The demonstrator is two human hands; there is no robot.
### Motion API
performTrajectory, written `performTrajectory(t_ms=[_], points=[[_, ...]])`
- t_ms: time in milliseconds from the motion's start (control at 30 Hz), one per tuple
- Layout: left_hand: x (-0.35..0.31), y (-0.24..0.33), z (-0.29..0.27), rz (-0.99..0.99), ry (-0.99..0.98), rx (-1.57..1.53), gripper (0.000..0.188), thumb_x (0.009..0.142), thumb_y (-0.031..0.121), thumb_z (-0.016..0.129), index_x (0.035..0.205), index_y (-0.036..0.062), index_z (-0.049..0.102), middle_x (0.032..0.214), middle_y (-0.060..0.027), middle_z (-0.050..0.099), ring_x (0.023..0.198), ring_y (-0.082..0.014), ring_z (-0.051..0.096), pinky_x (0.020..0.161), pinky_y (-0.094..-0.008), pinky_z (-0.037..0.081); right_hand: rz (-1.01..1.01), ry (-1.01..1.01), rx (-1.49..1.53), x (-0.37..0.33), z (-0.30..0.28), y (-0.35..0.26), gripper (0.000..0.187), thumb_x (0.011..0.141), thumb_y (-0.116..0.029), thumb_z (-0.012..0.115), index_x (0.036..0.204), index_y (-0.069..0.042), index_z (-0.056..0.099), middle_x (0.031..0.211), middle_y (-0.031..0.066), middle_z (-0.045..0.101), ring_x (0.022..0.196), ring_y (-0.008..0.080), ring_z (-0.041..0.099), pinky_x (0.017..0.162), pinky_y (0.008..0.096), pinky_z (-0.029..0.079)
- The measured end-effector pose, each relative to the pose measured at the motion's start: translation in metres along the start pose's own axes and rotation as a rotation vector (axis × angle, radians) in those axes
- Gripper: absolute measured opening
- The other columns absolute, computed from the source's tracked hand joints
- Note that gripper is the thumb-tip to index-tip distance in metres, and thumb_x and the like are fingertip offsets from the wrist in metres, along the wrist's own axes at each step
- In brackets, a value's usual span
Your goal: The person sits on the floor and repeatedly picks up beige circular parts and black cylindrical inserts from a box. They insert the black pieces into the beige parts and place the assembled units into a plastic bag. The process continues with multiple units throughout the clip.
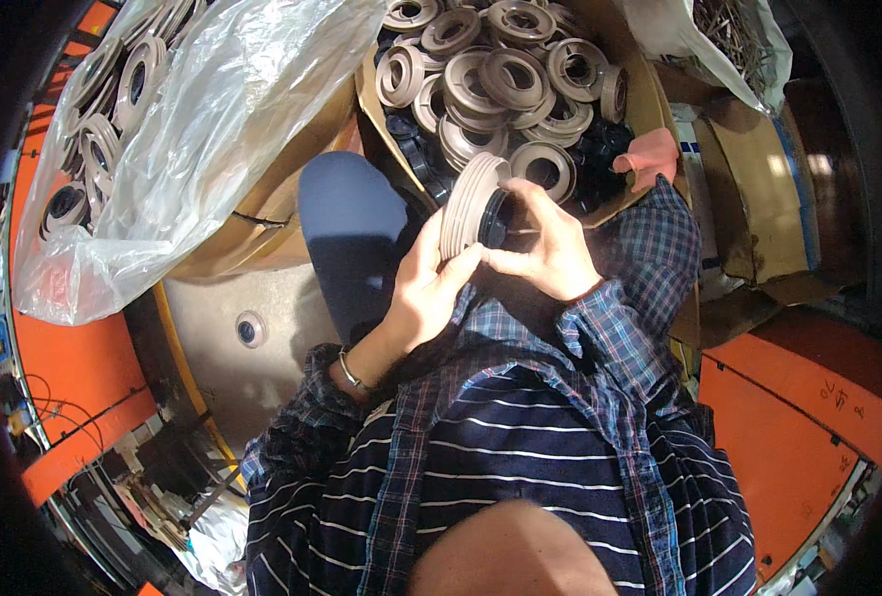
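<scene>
Above my lap I hold a beige ribbed plastic ring (471, 206), tilted on its side. My left hand (423, 285) is closed on its left and lower edge, thumb toward the rim. A black round plastic part (494, 221) sits against the ring's right side. My right hand (557, 248) pinches there, with thumb and fingers around the black part; whether the two parts are joined I cannot tell. Just beyond my hands, a cardboard box (667, 94) holds a heap of beige flanged rings (513, 79) and black parts (600, 149).
At the left, a clear plastic bag (232, 99) with similar rings drapes over a carton (247, 233). One loose ring (251, 329) lies on the floor. A pink cloth (649, 157) hangs on the box edge. Orange cabinets (779, 417) flank me; thin strips (729, 45) fill another bag.
</scene>
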State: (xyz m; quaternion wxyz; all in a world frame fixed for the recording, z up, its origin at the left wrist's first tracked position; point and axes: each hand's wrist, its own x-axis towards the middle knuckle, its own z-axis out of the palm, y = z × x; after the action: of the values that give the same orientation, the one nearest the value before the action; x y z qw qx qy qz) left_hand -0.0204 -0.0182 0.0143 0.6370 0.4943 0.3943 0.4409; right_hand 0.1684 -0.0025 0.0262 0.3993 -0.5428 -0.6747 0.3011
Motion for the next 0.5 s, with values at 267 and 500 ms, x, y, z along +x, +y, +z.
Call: performTrajectory(t_ms=[267, 500], points=[[0.02, 0.018, -0.008, 0.683, -0.36, 0.669, 0.059, 0.081, 0.0, 0.069, 0.135, -0.0072, 0.048, 0.144, -0.0286, 0.044, 0.137, -0.0414, 0.04, 0.114, -0.0495, 0.034, 1.187, -0.205, 1.497, -0.006, 0.013, 0.005, 0.082, 0.092, -0.076, 0.029, 0.105, -0.001, 0.061, 0.056, 0.0117, 0.06, 0.035, 0.0203, 0.054, 0.031, 0.0282, 0.045], [0.035, 0.096, -0.059, 0.765, 0.018, 0.753, 0.056, 0.091, 0.013, 0.064, 0.139, -0.005, 0.041, 0.137, -0.0229, 0.049, 0.123, -0.0314, 0.049, 0.1, -0.0408, 0.043, 0.615, -0.246, 0.519, 0.022, -0.008, 0.077, 0.063, 0.097, -0.059, 0.048, 0.091, 0.0, 0.068, 0.083, 0.014, 0.07, 0.065, 0.0186, 0.067, 0.062, 0.026, 0.053]])
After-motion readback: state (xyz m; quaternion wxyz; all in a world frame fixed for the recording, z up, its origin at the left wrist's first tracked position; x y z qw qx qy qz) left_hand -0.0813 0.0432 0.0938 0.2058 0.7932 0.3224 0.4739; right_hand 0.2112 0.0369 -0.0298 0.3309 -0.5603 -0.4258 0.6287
